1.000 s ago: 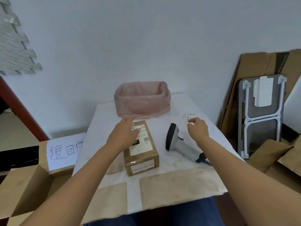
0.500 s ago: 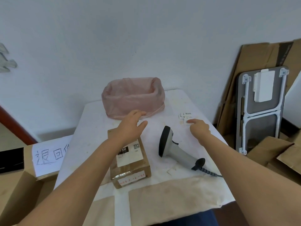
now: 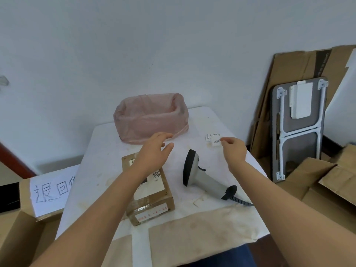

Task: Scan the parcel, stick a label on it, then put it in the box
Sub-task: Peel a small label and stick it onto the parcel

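Right hand [image 3: 234,149] pinches a small label [image 3: 216,142], right of the scanner [image 3: 200,176]. Left hand [image 3: 154,153] hovers spread and empty over the parcel [image 3: 152,197]. Parcel lies left of the scanner, long axis running away from the person, so the label travels leftward.

Cardboard parcel [image 3: 148,191], glossy tape; matt plastic scanner [image 3: 200,176].

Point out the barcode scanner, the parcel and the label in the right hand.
barcode scanner [image 3: 200,179], head view, on its grey handle.
parcel [image 3: 154,201], head view, on its taped top.
label [image 3: 216,141], head view, on the white slip pinched by the right hand [image 3: 234,148].
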{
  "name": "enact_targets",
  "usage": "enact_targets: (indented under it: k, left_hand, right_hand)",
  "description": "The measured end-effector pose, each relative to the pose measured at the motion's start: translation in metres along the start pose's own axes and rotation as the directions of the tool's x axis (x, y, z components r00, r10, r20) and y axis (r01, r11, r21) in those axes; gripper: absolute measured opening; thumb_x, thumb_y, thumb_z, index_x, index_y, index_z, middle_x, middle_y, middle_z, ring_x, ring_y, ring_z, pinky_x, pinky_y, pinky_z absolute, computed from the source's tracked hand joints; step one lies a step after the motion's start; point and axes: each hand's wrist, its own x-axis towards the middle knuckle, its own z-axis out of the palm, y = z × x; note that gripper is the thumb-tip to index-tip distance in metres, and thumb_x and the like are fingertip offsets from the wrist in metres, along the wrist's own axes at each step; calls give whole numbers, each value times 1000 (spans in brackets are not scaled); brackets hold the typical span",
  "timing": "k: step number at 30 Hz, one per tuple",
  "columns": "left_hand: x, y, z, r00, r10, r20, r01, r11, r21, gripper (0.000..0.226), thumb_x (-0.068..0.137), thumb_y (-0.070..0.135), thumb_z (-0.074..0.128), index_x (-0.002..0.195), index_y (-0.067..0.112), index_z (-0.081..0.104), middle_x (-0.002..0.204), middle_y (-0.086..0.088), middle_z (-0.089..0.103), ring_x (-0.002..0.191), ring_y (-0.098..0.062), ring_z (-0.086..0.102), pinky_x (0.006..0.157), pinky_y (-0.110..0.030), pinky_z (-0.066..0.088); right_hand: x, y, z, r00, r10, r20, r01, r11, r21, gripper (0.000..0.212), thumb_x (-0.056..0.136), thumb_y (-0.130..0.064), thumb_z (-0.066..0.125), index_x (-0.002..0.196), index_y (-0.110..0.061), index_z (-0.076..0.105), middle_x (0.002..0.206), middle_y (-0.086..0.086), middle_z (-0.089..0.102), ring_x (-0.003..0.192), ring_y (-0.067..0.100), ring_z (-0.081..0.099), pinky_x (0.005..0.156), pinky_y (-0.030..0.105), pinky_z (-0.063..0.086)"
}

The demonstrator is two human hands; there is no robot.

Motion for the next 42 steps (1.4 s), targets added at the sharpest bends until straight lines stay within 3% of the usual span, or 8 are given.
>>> enact_targets:
  k: [3, 7, 15, 18, 23, 29, 37, 42]
  left_hand:
    - [-6, 11, -3, 1000, -23, -14, 21, 992, -126, 36, 100, 32, 50, 135, 27, 55, 134, 11, 56, 107, -5, 56, 86, -22, 40]
    - [-15, 13, -12, 991, -133, 2, 122, 906, -406, 25, 98, 33, 53, 121, 34, 64, 112, 12, 68, 103, -8, 64, 87, -27, 50]
    - [-46, -2, -33, 964, -265, 4, 203, 730, -653, 26, 88, 34, 69, 114, 27, 70, 103, 4, 76, 97, -15, 71, 83, -28, 55]
    - [-60, -9, -40, 950, -313, 6, 229, 681, -695, 23, 88, 21, 71, 110, 22, 71, 98, -6, 76, 91, -28, 72, 81, -35, 58]
    - [-77, -20, -48, 930, -368, -8, 228, 591, -773, 21, 90, 6, 66, 110, 11, 70, 91, -10, 73, 65, -7, 70, 55, -15, 52]
    - [-86, -28, -53, 928, -372, -21, 221, 596, -772, 16, 90, 9, 66, 104, 16, 71, 95, -10, 74, 69, -4, 70, 61, -14, 53]
    - [-92, -25, -56, 938, -344, -51, 216, 691, -690, 18, 90, 12, 67, 107, 17, 71, 90, -14, 69, 69, -5, 68, 58, -13, 53]
    - [-93, -19, -59, 950, -308, -58, 205, 751, -628, 18, 91, 11, 65, 107, 18, 71, 74, 3, 65, 63, 3, 67, 56, -10, 51]
  right_hand:
    - [-16, -16, 5, 999, -52, 8, 51, 988, 146, 17, 89, -8, 57, 98, -18, 67, 105, 3, 70, 93, 23, 67, 77, 27, 51]
    - [-53, -47, 17, 985, -127, 113, 88, 949, 302, 21, 89, -6, 60, 108, -15, 62, 91, -3, 64, 74, 14, 64, 80, 27, 53]
    - [-131, -70, 49, 897, -307, 319, 212, 930, 299, 23, 86, -11, 65, 95, -32, 63, 90, -12, 67, 80, 9, 68, 78, 27, 56]
    - [-150, -68, 58, 873, -301, 384, 166, 923, 346, 21, 87, -6, 65, 98, -23, 65, 90, -6, 66, 84, 12, 67, 74, 22, 57]
    - [-169, -64, 64, 856, -215, 469, -37, 881, 472, 12, 93, -5, 59, 98, -12, 68, 84, 3, 71, 76, 10, 70, 70, 20, 56]
    - [-180, -57, 63, 855, -147, 498, -134, 864, 486, 17, 94, -14, 61, 98, -2, 72, 83, 5, 73, 80, 12, 69, 80, 24, 57]
    - [-184, -56, 60, 814, -197, 546, -85, 890, 448, 19, 90, -21, 66, 98, -6, 74, 83, 8, 74, 81, 13, 70, 80, 27, 56]
    - [-185, -58, 58, 814, -209, 542, -44, 908, 416, 11, 90, -15, 66, 92, -9, 74, 77, 4, 72, 75, 10, 69, 76, 25, 55]
